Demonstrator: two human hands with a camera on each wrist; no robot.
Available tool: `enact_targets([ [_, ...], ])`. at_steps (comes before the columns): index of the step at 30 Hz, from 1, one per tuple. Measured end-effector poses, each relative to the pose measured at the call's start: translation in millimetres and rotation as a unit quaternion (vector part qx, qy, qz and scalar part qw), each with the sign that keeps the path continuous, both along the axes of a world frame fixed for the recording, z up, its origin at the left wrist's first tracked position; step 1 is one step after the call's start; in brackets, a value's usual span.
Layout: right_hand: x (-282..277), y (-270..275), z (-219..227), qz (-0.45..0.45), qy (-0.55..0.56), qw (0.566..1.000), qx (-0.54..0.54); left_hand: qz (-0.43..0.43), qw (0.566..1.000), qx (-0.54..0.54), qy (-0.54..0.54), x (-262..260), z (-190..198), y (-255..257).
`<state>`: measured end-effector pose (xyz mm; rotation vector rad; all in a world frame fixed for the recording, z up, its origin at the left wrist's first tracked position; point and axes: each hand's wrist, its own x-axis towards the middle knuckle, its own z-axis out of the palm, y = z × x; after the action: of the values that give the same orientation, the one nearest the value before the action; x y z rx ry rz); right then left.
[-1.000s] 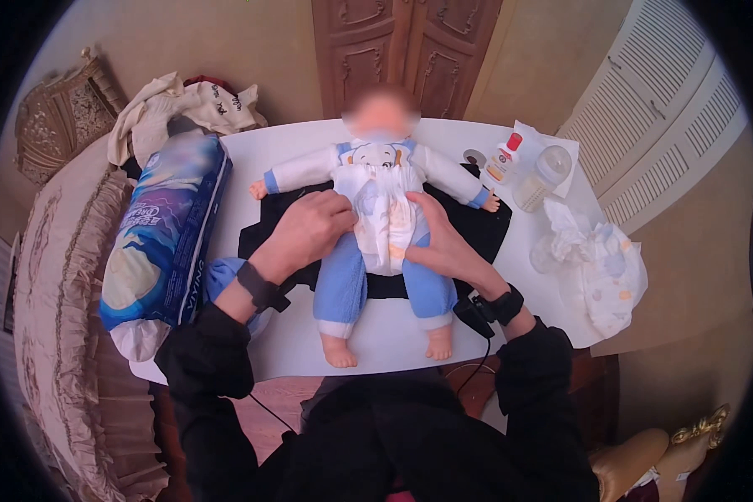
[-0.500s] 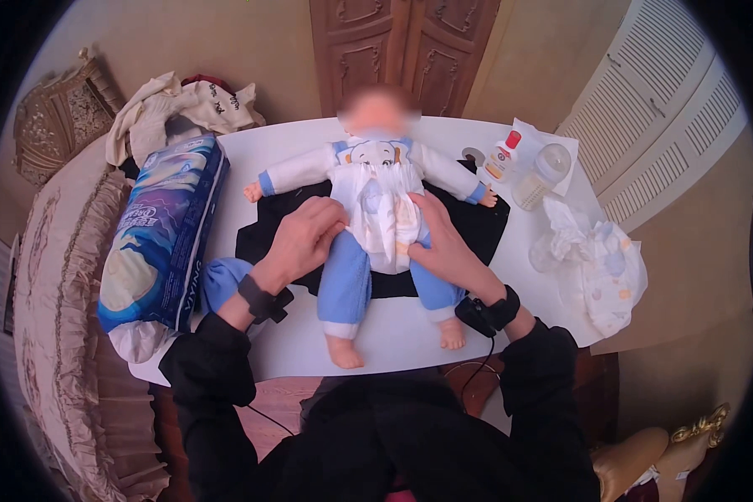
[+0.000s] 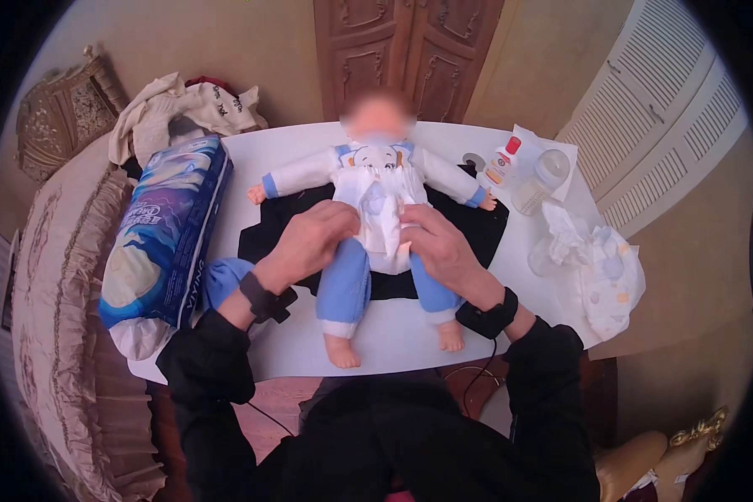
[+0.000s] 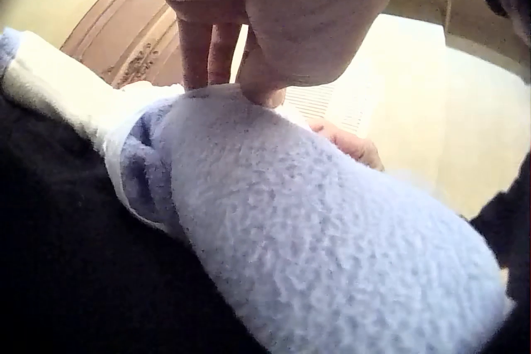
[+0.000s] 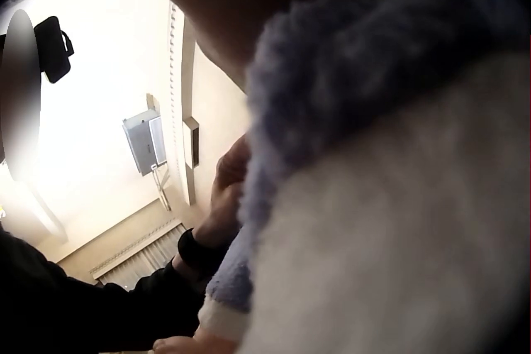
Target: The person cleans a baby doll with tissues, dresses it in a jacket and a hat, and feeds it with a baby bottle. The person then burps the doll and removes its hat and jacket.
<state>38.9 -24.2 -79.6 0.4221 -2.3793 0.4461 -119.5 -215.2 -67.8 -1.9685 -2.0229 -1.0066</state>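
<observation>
A doll in a white and blue outfit (image 3: 345,280) lies on its back on a black cloth (image 3: 263,226), with a white diaper (image 3: 382,219) around its hips over the blue trousers. In the head view my left hand (image 3: 314,238) pinches the diaper's left edge; the left wrist view shows this hand (image 4: 290,22) with thumb and fingertips at the top of the fuzzy blue leg (image 4: 315,221). My right hand (image 3: 448,253) pinches the diaper's right front with bent fingers. In the right wrist view, sleeve fabric (image 5: 398,205) hides its fingertips.
On the white table (image 3: 297,356), a blue diaper pack (image 3: 163,234) stands left beside a blue cloth (image 3: 223,283). To the right are a red-capped bottle (image 3: 502,163), a baby bottle (image 3: 542,180), a clear container (image 3: 544,255) and a crumpled diaper (image 3: 607,276).
My right hand has moved from lying spread along the diaper's right side to pinching its front, fingers more bent. The left hand stays at the left edge, shifted slightly. The doll's legs have shifted a little.
</observation>
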Motion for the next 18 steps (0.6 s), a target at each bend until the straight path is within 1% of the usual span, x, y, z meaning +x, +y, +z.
enact_targets([
  [1,3.0,0.6,0.0,-0.015,-0.012,0.999,-0.039,0.0,1.0,0.001,0.0,-2.5,-0.3,-2.6],
  [2,5.6,1.0,-0.1,-0.03,-0.024,0.996,-0.079,-0.007,0.996,-0.002,-0.086,-4.9,-0.6,-5.5],
  [3,6.9,1.1,-1.0,-0.031,-0.023,0.996,-0.079,-0.013,0.985,-0.007,-0.172,-6.2,-0.6,-6.8],
  [5,7.9,1.6,-3.4,-0.044,-0.037,0.991,-0.122,-0.012,0.986,-0.007,-0.167,-4.1,-3.3,-7.3],
  [6,7.3,2.4,-3.0,-0.043,-0.037,0.991,-0.121,-0.011,0.987,-0.005,-0.163,-2.6,-4.0,-7.6],
  [7,6.9,2.8,-2.9,-0.037,-0.039,0.994,-0.094,-0.01,0.987,-0.005,-0.162,1.0,-3.0,-8.2],
  [8,7.2,2.7,-3.2,-0.031,-0.042,0.996,-0.067,-0.006,0.995,-0.012,-0.099,6.5,-1.3,-9.3],
  [9,7.8,3.0,-0.9,-0.031,-0.041,0.996,-0.067,-0.002,0.999,-0.018,-0.035,8.9,0.0,-9.9],
  [10,8.4,3.8,3.3,-0.012,-0.08,0.992,-0.093,-0.001,0.999,-0.017,-0.034,7.2,0.8,-9.9],
  [11,8.8,5.6,5.9,0.006,-0.12,0.986,-0.119,-0.016,0.998,-0.019,-0.063,4.1,1.2,-9.7],
  [12,6.5,10.4,5.9,0.006,-0.118,0.986,-0.119,-0.031,0.995,-0.021,-0.091,-0.2,1.4,-9.1],
  [13,1.9,17.0,6.8,0.001,-0.123,0.977,-0.176,-0.002,0.983,-0.061,-0.171,-7.2,0.3,-8.5],
  [14,-2.6,22.6,9.1,-0.004,-0.127,0.964,-0.232,-0.002,0.983,-0.06,-0.171,-11.5,-1.5,-2.8],
  [15,-5.3,27.6,12.5,-0.023,-0.138,0.976,-0.165,0.021,0.989,-0.025,-0.143,-15.7,-2.5,4.1],
  [16,-12.3,30.0,9.1,-0.024,-0.137,0.976,-0.165,0.043,0.993,0.011,-0.113,-20.0,-4.2,10.4],
  [17,-23.0,31.4,0.0,-0.041,-0.169,0.972,-0.157,0.017,0.991,-0.05,-0.126,-27.2,-11.5,15.3],
  [18,-31.0,33.2,-7.7,-0.057,-0.2,0.967,-0.149,0.017,0.991,-0.049,-0.125,-27.8,-24.3,20.8],
])
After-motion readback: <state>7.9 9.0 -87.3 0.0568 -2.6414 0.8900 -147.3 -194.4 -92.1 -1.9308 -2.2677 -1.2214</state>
